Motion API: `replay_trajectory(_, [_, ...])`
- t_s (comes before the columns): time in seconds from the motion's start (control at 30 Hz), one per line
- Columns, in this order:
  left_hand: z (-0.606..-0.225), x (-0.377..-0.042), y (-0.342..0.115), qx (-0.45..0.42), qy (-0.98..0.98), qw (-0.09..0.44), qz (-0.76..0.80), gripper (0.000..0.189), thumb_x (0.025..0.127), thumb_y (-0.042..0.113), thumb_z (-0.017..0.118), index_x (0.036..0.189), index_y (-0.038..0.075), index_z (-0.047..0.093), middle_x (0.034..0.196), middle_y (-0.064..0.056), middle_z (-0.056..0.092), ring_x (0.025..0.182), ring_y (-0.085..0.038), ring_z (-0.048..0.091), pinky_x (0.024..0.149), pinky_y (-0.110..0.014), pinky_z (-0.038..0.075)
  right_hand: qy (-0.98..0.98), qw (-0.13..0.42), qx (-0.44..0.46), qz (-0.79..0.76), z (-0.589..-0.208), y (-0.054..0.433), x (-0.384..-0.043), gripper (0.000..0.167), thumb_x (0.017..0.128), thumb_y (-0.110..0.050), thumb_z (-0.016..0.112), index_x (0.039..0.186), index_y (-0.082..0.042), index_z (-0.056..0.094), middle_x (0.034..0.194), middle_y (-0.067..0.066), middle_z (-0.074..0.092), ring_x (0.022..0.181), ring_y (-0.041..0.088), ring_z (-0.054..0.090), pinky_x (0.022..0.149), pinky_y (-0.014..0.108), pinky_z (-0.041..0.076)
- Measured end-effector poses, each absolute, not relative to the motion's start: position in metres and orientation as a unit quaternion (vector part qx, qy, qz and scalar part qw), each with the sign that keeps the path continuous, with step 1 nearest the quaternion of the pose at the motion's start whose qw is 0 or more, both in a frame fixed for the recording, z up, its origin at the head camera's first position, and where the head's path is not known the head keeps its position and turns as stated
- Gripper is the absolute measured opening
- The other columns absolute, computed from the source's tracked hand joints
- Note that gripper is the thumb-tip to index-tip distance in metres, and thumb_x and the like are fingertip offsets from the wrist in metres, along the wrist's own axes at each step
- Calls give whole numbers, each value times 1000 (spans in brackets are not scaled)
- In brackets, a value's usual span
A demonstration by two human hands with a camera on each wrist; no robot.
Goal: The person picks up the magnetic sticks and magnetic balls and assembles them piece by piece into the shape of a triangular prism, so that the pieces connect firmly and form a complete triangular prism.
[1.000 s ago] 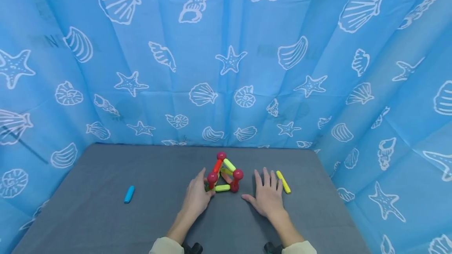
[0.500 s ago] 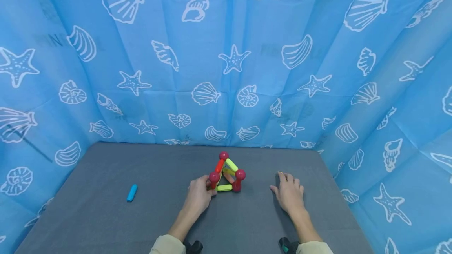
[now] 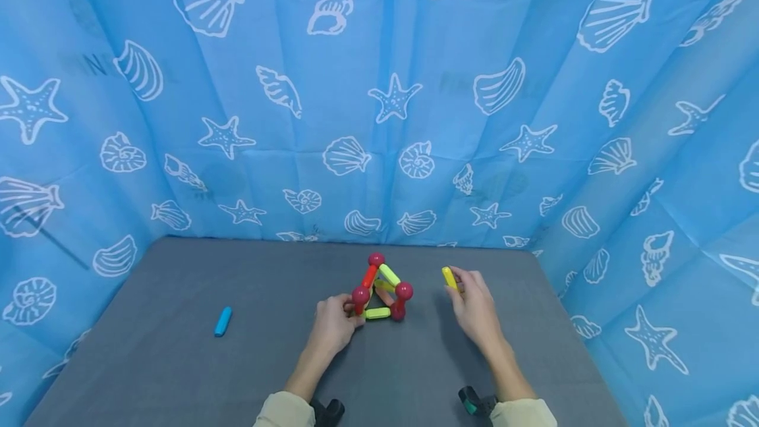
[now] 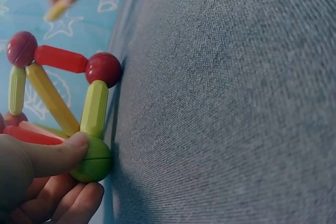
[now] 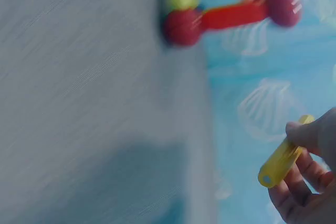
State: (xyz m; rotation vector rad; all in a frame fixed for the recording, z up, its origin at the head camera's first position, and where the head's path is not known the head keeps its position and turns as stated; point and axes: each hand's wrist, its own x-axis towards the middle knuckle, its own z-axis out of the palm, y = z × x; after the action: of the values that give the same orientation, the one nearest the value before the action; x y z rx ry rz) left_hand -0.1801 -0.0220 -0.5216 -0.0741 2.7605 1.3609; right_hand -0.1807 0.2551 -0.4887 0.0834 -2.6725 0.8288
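Note:
A frame built of coloured rods and balls (image 3: 377, 313) stands at the middle of the table. My left hand (image 3: 333, 328) grips its near left corner; in the left wrist view the thumb and fingers pinch a green ball (image 4: 95, 161) there. Dark red balls (image 4: 103, 70) join red, yellow and lime rods at the other corners I can see. To the right of the frame, my right hand (image 3: 479, 308) pinches a yellow rod (image 5: 283, 157) between thumb and fingers, raised above the table and apart from the frame.
A blue rod (image 3: 222, 321) lies by itself on the left part of the grey table (image 3: 148, 361). Behind the table and along its sides hangs a blue curtain (image 3: 356, 104) with white shells and starfish.
My right hand reached right to the yellow rod, took hold of it and lifted it back to the left, nearer the frame. My left hand stays at the frame's corner.

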Motion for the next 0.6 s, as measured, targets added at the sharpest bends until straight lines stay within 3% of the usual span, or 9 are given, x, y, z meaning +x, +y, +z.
replay_trajectory(0.13, [-520,-181,-21,-30,899,31,436,35,80,10,86,113,7,75,102,-9,79,99,-21,74,84,-43,61,-917,188,42,349,-457,235,-182,37,94,-10,72,128,-3,62,111,10,63,95,22,67,80,39,59])
replay_trajectory(0.33, [-518,-182,-20,-29,902,23,430,36,80,11,86,114,7,75,102,-9,79,99,-22,74,85,-43,61,-863,244,138,420,-425,201,-178,33,89,-8,78,119,-4,65,103,7,68,87,18,69,74,38,62])
replay_trajectory(0.43, [-517,-181,-20,-33,903,29,428,36,80,10,86,114,8,75,101,-8,79,97,-20,74,85,-43,61,-846,252,176,435,-424,185,-175,32,88,-8,80,117,-6,66,101,4,70,85,15,69,74,37,62])
replay_trajectory(0.6, [-520,-181,-19,-42,904,36,424,35,79,9,87,112,8,76,99,-7,79,92,-17,73,84,-43,61,-853,218,193,434,-439,164,-175,30,88,-12,81,115,-10,67,105,3,69,91,19,70,78,34,62])
